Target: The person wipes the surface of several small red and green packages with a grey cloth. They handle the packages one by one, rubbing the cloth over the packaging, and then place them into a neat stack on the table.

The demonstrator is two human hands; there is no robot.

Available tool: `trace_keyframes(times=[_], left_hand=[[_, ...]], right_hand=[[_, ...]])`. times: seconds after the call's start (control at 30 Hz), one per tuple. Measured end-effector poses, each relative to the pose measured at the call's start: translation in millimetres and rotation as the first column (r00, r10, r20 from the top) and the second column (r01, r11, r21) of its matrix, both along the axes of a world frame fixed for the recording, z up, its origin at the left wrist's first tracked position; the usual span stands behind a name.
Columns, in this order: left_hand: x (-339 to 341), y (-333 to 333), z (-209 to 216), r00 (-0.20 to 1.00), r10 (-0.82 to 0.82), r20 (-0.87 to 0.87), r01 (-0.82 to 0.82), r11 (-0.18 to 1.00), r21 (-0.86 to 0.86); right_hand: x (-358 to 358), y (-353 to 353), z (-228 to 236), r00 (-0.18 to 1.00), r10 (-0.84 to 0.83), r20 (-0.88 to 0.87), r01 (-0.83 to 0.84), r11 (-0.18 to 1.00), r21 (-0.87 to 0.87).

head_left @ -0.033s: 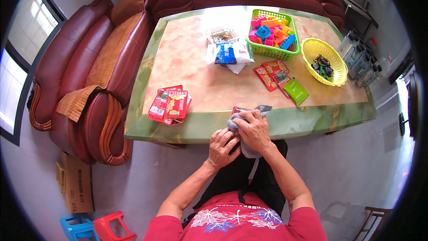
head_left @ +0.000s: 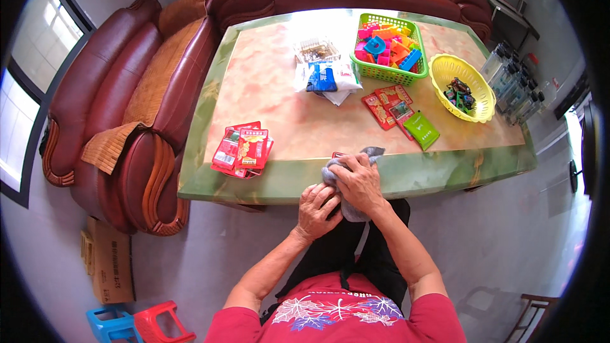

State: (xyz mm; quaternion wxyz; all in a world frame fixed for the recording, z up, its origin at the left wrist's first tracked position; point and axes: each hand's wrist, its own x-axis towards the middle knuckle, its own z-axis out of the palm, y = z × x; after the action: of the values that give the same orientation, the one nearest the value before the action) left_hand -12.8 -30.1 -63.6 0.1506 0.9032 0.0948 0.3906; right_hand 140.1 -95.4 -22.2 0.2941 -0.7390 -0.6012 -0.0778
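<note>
A grey cloth (head_left: 354, 213) is bunched under my right hand (head_left: 358, 184), whose fingers are closed over it at the table's near edge. One end of the cloth sticks out beyond the fingertips, and the rest hangs toward my lap. Beneath the cloth, a red packet (head_left: 337, 155) shows only its far edge. My left hand (head_left: 316, 211) is beside the right at the table edge, its fingers curled inward; what they grip is hidden. To the left lies a pile of red packets (head_left: 251, 148).
Farther back on the marble-patterned table (head_left: 254, 86) are more red packets (head_left: 379, 112), a green packet (head_left: 421, 131), a white-and-blue bag (head_left: 324, 77), a clear tray (head_left: 316, 49), a green basket (head_left: 398, 76) of toy blocks and a yellow basket (head_left: 478, 79). Glass bottles (head_left: 518, 86) line the right edge.
My right hand and the cloth have shifted slightly left, covering more of the red packet. My left hand stays in place.
</note>
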Motion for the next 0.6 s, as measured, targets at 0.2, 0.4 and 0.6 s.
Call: trace_keyframes(times=[0.2, 0.4, 0.6], left_hand=[[3.5, 2.3, -2.6, 1.000, 0.005, 0.029, -0.006, 0.999, 0.035], [3.5, 1.3, -1.3, 0.999, 0.037, 0.015, -0.037, 0.998, 0.042], [5.0, -1.2, -0.4, 0.998, 0.042, 0.043, -0.043, 0.999, 0.022]], right_hand=[[3.6, 42.1, -8.6, 0.989, -0.149, -0.013, 0.150, 0.988, 0.039], [3.0, 6.6, -9.0, 1.000, 0.007, 0.022, -0.010, 0.988, 0.152], [-12.7, -50.3, -7.1, 1.000, -0.005, 0.023, 0.002, 0.990, 0.140]])
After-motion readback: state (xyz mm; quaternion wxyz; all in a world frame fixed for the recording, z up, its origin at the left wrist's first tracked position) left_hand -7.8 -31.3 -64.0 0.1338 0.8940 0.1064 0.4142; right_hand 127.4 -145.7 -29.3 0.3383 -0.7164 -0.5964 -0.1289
